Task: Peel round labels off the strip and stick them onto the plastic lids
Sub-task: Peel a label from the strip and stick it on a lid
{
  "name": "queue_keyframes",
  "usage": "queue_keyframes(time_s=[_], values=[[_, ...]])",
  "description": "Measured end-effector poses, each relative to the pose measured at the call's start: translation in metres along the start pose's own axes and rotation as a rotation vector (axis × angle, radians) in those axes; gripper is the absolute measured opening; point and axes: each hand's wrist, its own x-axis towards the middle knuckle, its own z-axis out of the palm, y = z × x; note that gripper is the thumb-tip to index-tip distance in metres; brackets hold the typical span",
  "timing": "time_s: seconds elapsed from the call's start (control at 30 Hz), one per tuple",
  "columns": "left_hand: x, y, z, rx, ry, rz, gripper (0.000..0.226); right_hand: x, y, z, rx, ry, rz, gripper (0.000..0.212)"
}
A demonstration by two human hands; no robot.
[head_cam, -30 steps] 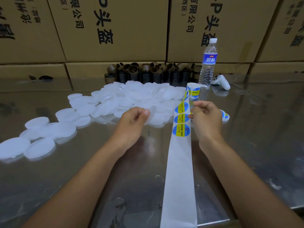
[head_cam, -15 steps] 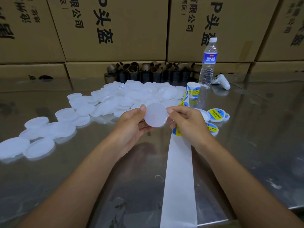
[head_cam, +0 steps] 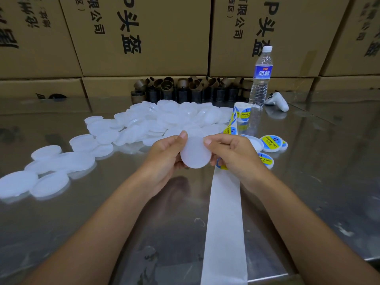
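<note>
At the near edge: the bare white backing strip (head_cam: 224,223) lies flat on the shiny metal surface (head_cam: 102,223), running away and passing under the right hand.
Centre, above the surface: a plain white lid (head_cam: 195,156) is held up between both hands, flat face toward the camera.
Left hand (head_cam: 164,157): grips the lid's left edge, thumb tip on its upper rim.
Right hand (head_cam: 232,155): pinches the lid's right edge. A blue-and-yellow label (head_cam: 221,165) peeks out beneath its fingers; whether they hold it cannot be told.
Just right of the hands: a few labelled lids (head_cam: 271,142) lie on the surface.
Left and beyond: unlabelled lids (head_cam: 144,126) lie heaped and scattered.
Farther right: the label roll (head_cam: 242,112) stands upright.
Far: a water bottle (head_cam: 260,79), a white controller (head_cam: 277,102), cardboard cores (head_cam: 185,89), then stacked boxes (head_cam: 144,38).
</note>
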Motion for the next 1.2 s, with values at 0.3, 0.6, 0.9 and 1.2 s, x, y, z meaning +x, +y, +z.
queue_keyframes(time_s=[0.3, 0.6, 0.9, 1.2], values=[[-0.0011, 0.0068, 0.0049, -0.087, 0.051, -0.01, 0.056, -0.0004, 0.0003, 0.0001, 0.011, 0.02, -0.008, 0.012], [-0.0031, 0.0091, 0.0066, -0.103, 0.064, -0.025, 0.054, 0.0003, 0.0014, -0.0002, 0.029, 0.005, 0.001, 0.009], [-0.0044, 0.0073, 0.0031, -0.13, 0.037, 0.047, 0.029, 0.0004, 0.002, 0.0, 0.05, -0.033, 0.021, 0.014], [-0.0051, 0.0058, 0.0059, -0.104, 0.001, -0.008, 0.056, 0.0021, 0.001, -0.0001, 0.041, 0.037, 0.032, 0.007]])
